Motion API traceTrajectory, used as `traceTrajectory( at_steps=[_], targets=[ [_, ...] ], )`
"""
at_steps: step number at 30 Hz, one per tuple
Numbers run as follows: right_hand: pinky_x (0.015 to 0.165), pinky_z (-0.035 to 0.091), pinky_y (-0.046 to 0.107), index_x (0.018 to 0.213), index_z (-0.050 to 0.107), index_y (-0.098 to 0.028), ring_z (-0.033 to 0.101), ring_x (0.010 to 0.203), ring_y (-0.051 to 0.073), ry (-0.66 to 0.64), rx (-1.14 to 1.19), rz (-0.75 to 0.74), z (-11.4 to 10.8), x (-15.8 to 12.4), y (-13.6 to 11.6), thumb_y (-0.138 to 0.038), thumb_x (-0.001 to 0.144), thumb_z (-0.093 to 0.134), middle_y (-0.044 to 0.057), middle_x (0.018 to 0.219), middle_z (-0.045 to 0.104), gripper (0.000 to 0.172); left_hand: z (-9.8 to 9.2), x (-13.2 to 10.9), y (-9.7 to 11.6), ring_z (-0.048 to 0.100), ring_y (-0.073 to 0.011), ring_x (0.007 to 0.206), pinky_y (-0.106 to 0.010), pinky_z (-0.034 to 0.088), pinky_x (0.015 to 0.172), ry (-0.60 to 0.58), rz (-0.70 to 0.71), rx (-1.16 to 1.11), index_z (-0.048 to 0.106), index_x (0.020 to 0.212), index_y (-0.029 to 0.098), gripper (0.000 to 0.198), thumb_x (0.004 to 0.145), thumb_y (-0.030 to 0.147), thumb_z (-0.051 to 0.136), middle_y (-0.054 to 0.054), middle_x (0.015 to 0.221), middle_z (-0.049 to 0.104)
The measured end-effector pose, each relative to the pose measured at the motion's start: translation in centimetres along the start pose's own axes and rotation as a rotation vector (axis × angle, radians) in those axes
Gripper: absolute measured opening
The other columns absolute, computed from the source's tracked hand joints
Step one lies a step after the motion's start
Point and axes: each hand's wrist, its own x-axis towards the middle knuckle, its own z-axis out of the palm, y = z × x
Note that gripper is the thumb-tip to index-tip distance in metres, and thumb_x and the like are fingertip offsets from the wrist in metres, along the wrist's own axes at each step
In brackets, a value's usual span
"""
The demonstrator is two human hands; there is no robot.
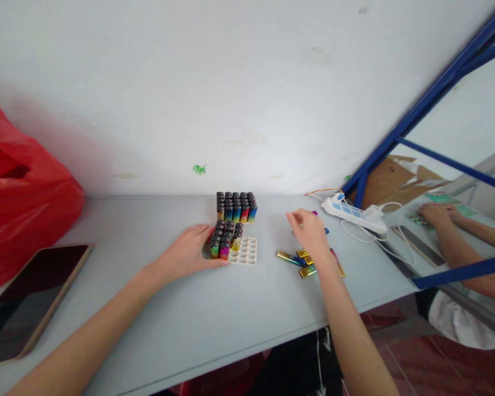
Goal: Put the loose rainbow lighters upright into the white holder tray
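A dark tablet (28, 297) lies at 8 o'clock on the grey table (214, 313). The left hand (190, 250) rests flat, fingers loosely spread, with its thumb against a white tray (246, 253) at its 3 o'clock. The tray's left half holds standing lighters (225, 237). At the tray's 3 o'clock lie loose lighters (291, 257). Over them the right hand (309, 231) curls its fingers, and whether it grips one cannot be told. A full block of lighters (236, 207) stands at the tray's 12 o'clock. A power strip (352, 213) lies at 2 o'clock and a red bag (20, 203) at 9 o'clock.
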Motion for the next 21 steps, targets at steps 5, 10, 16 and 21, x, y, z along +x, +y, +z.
traceTrajectory(
  at_steps=[5, 10, 16, 21],
  targets=[
    [0.102, 0.051, 0.046, 0.124, 0.079, -0.019, 0.068, 0.122, 0.036, -0.057, -0.262, 0.232, 0.5, -0.3, 4.0, -0.046, 0.107, 0.068, 0.021, 0.134, 0.070, 0.034, 0.0, 0.0, 0.0, 0.076, -0.0399, 0.106, -0.051, 0.060, 0.101, 0.013, 0.017, -0.004, 0.073, 0.105, 0.025, 0.068, 0.072, 0.084, 0.081, -0.012, 0.108, 0.080],
    [0.113, 0.049, 0.046, 0.114, 0.080, -0.019, 0.062, 0.129, 0.032, -0.086, -0.142, 0.138, 1.9, 0.2, 4.2, -0.030, 0.101, 0.072, 0.018, 0.134, 0.070, 0.019, 0.1, 0.1, -0.2, 0.076, -0.0423, 0.109, -0.053, 0.060, 0.101, 0.001, 0.006, 0.015, 0.073, 0.104, 0.024, 0.069, 0.072, 0.084, 0.082, -0.015, 0.111, 0.079],
    [0.113, 0.053, 0.041, 0.134, 0.073, -0.017, 0.071, 0.112, 0.024, -0.107, -0.008, 0.057, 2.0, 0.5, 3.4, -0.004, 0.087, 0.068, 0.015, 0.131, 0.071, 0.049, 0.0, 0.1, 0.0, 0.077, -0.0410, 0.106, -0.052, 0.061, 0.099, 0.005, 0.024, 0.012, 0.073, 0.103, 0.024, 0.066, 0.073, 0.082, 0.083, -0.014, 0.109, 0.080],
    [0.101, 0.059, 0.043, 0.134, 0.073, -0.020, 0.076, 0.096, 0.023, -0.189, 0.213, 0.142, 1.9, 0.4, 1.5, -0.001, 0.078, 0.075, 0.007, 0.107, 0.081, 0.059, -0.1, 0.0, 0.2, 0.077, -0.0395, 0.105, -0.050, 0.061, 0.098, 0.020, 0.032, 0.007, 0.073, 0.103, 0.024, 0.065, 0.073, 0.081, 0.083, -0.013, 0.109, 0.080]
  ],
)
